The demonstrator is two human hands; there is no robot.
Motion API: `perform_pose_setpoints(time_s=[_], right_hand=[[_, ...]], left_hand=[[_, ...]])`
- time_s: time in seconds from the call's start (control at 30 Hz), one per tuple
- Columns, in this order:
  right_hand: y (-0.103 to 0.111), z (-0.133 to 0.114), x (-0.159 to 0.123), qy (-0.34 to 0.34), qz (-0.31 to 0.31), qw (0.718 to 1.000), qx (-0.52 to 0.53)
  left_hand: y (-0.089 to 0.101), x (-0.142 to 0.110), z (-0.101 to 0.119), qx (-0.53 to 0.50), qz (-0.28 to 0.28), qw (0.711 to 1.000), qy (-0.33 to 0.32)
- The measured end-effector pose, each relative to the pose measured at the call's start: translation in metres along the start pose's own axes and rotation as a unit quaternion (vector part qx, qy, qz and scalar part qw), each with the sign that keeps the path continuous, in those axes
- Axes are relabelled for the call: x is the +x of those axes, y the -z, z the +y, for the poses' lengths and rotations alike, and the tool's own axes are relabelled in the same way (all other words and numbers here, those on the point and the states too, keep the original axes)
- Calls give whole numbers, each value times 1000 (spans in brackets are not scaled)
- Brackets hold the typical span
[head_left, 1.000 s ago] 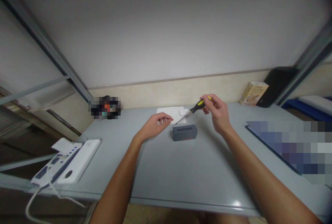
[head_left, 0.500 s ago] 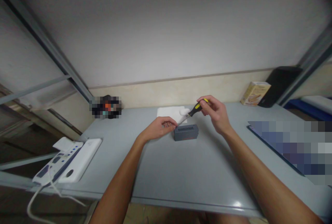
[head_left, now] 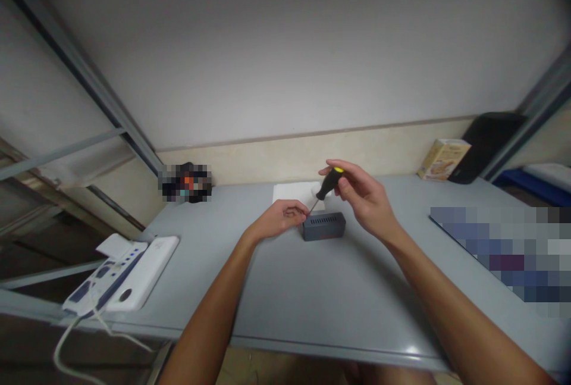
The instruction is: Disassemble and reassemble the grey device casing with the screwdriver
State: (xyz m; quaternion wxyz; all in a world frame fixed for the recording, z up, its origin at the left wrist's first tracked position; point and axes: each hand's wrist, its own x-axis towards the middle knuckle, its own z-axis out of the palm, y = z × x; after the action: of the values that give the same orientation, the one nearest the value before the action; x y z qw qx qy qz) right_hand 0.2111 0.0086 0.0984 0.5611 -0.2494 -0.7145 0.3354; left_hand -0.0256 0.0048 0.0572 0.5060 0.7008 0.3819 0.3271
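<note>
A dark grey box (head_left: pixel 324 229) with a row of vent slots along its top stands on the table. My right hand (head_left: pixel 363 197) is closed round the handle of a black and yellow screwdriver (head_left: pixel 330 184). The shaft slants down and left to the box's top left corner. My left hand (head_left: pixel 285 218) is at that same corner, its thumb and fingers pinched together beside the screwdriver tip. Whatever lies between those fingertips is too small to make out, and they hide the tip's exact contact.
White paper (head_left: pixel 294 191) lies behind the box on the table (head_left: pixel 285 301). At left are a power strip (head_left: pixel 104 278) with a cable and a white slab-shaped device (head_left: pixel 151 272). A small carton (head_left: pixel 444 160) leans by a black object (head_left: pixel 486 147) at back right. Blurred items lie at both sides.
My right hand has moved left and the screwdriver has tilted more upright. The left hand stays at the box's corner. The whole view has shifted slightly.
</note>
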Motion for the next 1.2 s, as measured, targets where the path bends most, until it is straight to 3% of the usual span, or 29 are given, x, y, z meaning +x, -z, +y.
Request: perform_pose_setpoints(time_s=[0.2,0.53,0.73,0.97,1.1,1.2], right_hand=[[-14,-2,1,37,14,998,-56],[-7,11,2,-33,17,998,40],[-2,29,5,-30,86,996,-6],[11,45,12,-103,222,967,73],[35,59,14,-170,294,928,154],[54,68,13,-195,305,913,191]], left_hand=[[0,1,-2,-16,2,1000,-1],[-9,6,-5,-29,7,1000,-1],[-20,12,-11,-37,22,999,-10],[-17,9,-7,-11,37,999,-3],[-3,-2,7,21,2,999,-31],[4,-8,14,58,-56,997,-20]])
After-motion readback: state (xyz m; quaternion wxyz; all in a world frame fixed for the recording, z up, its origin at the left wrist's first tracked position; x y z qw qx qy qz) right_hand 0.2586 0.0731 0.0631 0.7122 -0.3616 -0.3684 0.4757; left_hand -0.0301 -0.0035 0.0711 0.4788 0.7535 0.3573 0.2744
